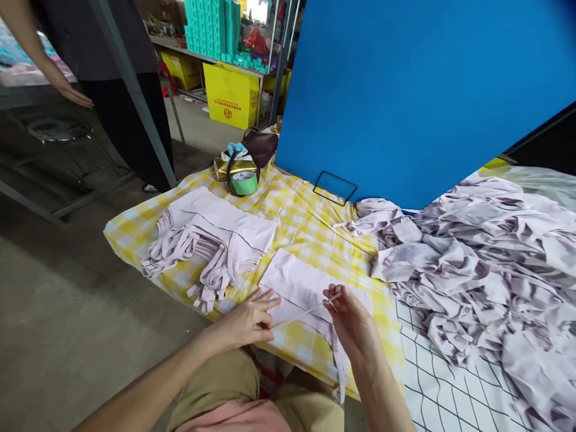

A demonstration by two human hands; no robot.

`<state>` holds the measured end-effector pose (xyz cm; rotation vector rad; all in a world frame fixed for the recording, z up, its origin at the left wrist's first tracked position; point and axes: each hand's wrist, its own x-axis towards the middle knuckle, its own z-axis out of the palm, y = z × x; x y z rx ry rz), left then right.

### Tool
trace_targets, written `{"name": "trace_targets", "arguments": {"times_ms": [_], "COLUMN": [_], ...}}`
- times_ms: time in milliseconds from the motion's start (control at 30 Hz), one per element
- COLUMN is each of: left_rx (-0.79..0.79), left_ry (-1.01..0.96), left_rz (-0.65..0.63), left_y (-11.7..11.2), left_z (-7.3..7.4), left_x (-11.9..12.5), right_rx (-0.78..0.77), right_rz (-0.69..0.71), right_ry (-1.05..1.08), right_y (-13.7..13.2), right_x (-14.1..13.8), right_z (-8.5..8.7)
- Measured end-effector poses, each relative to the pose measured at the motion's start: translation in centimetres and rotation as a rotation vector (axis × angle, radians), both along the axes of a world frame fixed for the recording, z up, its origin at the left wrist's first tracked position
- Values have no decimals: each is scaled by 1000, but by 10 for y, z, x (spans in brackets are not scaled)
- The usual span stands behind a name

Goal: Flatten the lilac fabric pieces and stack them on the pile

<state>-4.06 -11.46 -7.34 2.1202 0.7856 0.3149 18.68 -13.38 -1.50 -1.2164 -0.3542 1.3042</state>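
A pale lilac fabric piece (292, 279) lies flat on the yellow checked tablecloth (306, 222) in front of me. A thin fabric strap (299, 315) of the same colour runs taut between my hands. My left hand (252, 318) rests at the piece's left edge, some fingers spread over the cloth, with the strap between thumb and a lower finger. Raised a little over the piece's right part, my right hand (348, 318) pinches the strap's other end. Another strap (339, 366) hangs down over the table's front edge. Left of the piece lies a neat stack of similar pieces (216, 225) with looped straps.
A loose heap of lilac fabric (486, 270) covers the right side. Behind the table stands a large blue panel (396, 90). Green tape (243, 183) and a dark bag (261, 147) sit at the back. A person (112, 78) stands left beyond a metal post (135, 90).
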Motion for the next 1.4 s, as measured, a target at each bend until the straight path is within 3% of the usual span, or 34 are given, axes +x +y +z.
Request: {"name": "trace_targets", "arguments": {"times_ms": [167, 267, 433, 567, 767, 900, 1067, 1167, 1233, 1300, 1400], "left_rx": [-7, -44, -21, 0, -26, -245, -609, -680, -652, -522, -96], "left_ry": [-32, -90, -228, -191, -142, -172, -179, -180, -161, -144, -119], "left_rz": [-6, 82, 260, 294, 303, 331, 231, 178, 152, 167, 159], "left_y": [0, 1, 4, 5, 6, 8, 17, 24, 28, 31, 36], "left_z": [4, 19, 50, 60, 51, 45, 32, 26, 24, 24, 23], "left_x": [-2, 4, 28, 42, 45, 40, 34, 32, 32, 33, 34], "right_rx": [64, 49, 9, 41, 53, 92, 360, 456, 467, 400, 161], "right_rz": [43, 99, 315, 382, 431, 444, 446, 430, 441, 443, 426], "right_ry": [-62, -293, -719, -922, -1075, -1284, -1710, -1815, -1763, -1624, -1363], "right_y": [-1, -7, -20, -25, -29, -35, -38, -37, -34, -30, -21], "right_x": [-6, -14, -36, -48, -53, -54, -51, -48, -45, -41, -34], "right_z": [-4, -4, 0, -2, -11, -20, -28, -29, -29, -28, -28]}}
